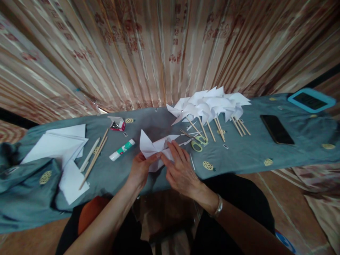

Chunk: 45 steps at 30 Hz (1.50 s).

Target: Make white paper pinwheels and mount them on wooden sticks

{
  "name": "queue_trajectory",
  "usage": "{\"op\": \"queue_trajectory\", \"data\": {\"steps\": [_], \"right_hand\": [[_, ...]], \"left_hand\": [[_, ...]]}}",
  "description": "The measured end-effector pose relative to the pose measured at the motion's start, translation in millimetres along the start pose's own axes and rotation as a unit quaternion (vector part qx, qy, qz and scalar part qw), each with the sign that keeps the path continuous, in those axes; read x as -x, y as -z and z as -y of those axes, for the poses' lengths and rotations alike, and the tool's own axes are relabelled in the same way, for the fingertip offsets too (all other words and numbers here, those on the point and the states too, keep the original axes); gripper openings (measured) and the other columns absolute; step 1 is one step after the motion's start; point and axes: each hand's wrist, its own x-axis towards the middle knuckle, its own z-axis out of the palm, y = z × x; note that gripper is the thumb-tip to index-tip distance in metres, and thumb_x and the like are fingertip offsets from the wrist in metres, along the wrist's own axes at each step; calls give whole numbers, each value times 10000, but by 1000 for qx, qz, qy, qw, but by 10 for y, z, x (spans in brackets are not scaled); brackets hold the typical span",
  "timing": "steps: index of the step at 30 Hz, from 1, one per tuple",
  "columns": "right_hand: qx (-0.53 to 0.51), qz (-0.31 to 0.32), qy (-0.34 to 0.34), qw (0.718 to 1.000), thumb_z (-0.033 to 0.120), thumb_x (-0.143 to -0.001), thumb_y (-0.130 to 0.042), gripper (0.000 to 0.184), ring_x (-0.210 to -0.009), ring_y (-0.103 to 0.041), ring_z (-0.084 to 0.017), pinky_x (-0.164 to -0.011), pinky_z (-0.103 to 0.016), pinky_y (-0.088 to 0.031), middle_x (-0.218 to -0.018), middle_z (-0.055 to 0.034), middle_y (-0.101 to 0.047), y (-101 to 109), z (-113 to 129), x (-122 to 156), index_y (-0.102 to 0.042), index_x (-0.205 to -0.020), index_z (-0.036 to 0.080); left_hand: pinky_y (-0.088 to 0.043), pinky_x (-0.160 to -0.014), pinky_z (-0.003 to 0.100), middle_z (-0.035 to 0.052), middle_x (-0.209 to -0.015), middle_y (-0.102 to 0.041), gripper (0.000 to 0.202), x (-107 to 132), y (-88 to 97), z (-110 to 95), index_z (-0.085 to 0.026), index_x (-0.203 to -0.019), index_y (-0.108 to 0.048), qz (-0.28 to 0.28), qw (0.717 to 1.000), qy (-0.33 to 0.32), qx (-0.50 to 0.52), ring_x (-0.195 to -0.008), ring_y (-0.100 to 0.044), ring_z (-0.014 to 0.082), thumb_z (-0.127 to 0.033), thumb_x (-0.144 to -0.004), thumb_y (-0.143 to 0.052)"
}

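Between my hands, just above the cloth near the front edge, is a white paper pinwheel (152, 147) with its corners folded in toward the middle. My left hand (140, 169) grips its left side, the thumb pressing near the centre. My right hand (182, 170) holds the right side, its fingertips on a folded flap and close to the left thumb. Beside the paper on the left lies a glue stick (122, 150) with a green label. Scissors (197, 143) with yellow-green handles lie to the right, among thin paper strips.
Several finished pinwheels (209, 102) on wooden sticks lie at the back right. Further right are a phone (277, 129) and a blue-framed device (311, 100). A small red box (117, 124), wooden sticks (95, 156) and white paper sheets (53, 147) are on the left.
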Motion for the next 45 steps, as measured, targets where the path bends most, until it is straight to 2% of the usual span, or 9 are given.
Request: {"op": "queue_trajectory", "data": {"steps": [14,18,22,25,27,31,33,39,45], "right_hand": [[4,-12,-3,1000,158,-831,-499,628,-1469,-59,-307,-1123,-530,-214,-1578,-101,-203,18,-18,-14,-363,-1438,243],[-11,-21,12,1000,280,-873,-523,594,-1462,-87,-337,-1111,-551,-234,-1579,-122,-187,67,-4,-14,-357,-1442,236],[-74,-90,-26,993,415,-852,-582,685,-1448,-158,-349,-1116,-556,-255,-1562,-125,-229,161,-32,-18,-308,-1457,248],[-227,-155,-139,951,451,-811,-625,791,-1375,-346,-321,-1088,-529,-340,-1493,-162,-357,166,-94,-74,-256,-1466,204],[-373,-159,-210,890,458,-772,-662,766,-1231,-521,-290,-1020,-501,-427,-1367,-155,-514,129,-125,-145,-333,-1414,199],[-606,-97,-220,758,380,-696,-737,512,-1023,-649,-234,-929,-419,-505,-1079,-60,-695,50,-98,-309,-548,-1143,218],[-652,-92,-227,718,322,-662,-766,421,-950,-671,-217,-878,-378,-528,-988,-27,-716,33,-56,-374,-600,-1031,209],[-674,-128,-271,676,245,-582,-813,366,-730,-668,-150,-718,-275,-541,-804,27,-714,37,-1,-518,-647,-904,189],[-650,-145,-285,689,289,-567,-828,500,-670,-649,-159,-637,-274,-530,-776,4,-708,37,-6,-608,-644,-1018,174]], "left_hand": [[-515,-640,257,57,-784,-752,290,-16,-2,-38,-144,-811,-723,-16,1000,5,15,-771,-699,210,-212,-553,-834],[-504,-632,267,63,-748,-746,322,-37,5,-67,-130,-801,-726,-20,1000,-14,12,-703,-685,197,-227,-521,-850],[-488,-603,260,50,-732,-740,299,-77,45,-122,-137,-786,-728,-43,998,-37,7,-613,-648,159,-239,-529,-841],[-490,-619,263,43,-752,-740,284,-86,63,-147,-146,-790,-730,-45,997,-55,4,-622,-646,154,-247,-543,-830],[-496,-649,272,43,-762,-742,276,-74,56,-140,-146,-787,-731,-35,997,-67,-2,-655,-654,165,-247,-549,-827],[-502,-675,298,44,-761,-747,269,-27,14,-100,-146,-807,-737,-9,997,-72,-37,-651,-651,179,-253,-574,-818],[-496,-648,294,37,-735,-743,241,-12,-1,-89,-152,-795,-737,-4,996,-74,-45,-626,-641,177,-252,-588,-809],[-493,-653,279,29,-749,-743,227,-20,-9,-137,-152,-812,-743,-17,989,-131,-69,-658,-634,174,-234,-606,-791],[-476,-608,265,26,-717,-741,195,-57,-33,-194,-155,-745,-740,-42,979,-176,-90,-609,-605,151,-268,-593,-787]]}}
